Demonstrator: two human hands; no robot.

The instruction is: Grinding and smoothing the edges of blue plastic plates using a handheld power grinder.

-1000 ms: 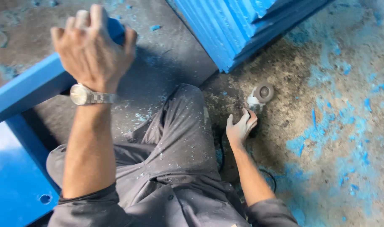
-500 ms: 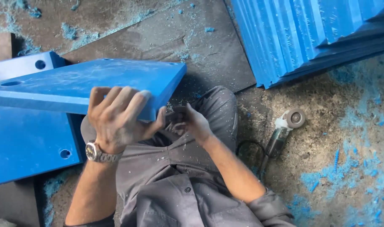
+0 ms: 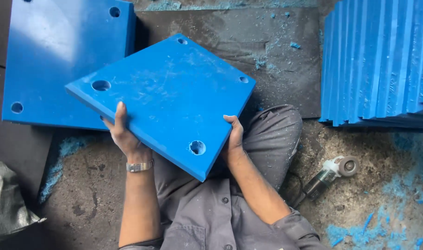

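Observation:
I hold a thick blue square plastic plate (image 3: 169, 97) with round holes near its corners, tilted above my lap. My left hand (image 3: 123, 134), with a metal wristwatch on its wrist, grips the plate's near left edge, thumb lying on top. At the near right edge, my right hand (image 3: 233, 134) clasps the plate from the side. A second blue plate (image 3: 58, 51) lies flat on the dark mat behind it, partly covered by the one I hold. My grey trousers and shirt show below the plate.
A stack of blue plates (image 3: 378, 60) stands on edge at the right. A small angle grinder (image 3: 329, 173) with its cable lies on the concrete floor beside my right knee. Blue shavings litter the floor. A grey plastic sack (image 3: 8, 203) sits at the lower left.
The plate, held edge-on a moment ago, now lies face up across my lap. My right hand left the grinder and took the plate's right edge. The view shifted left.

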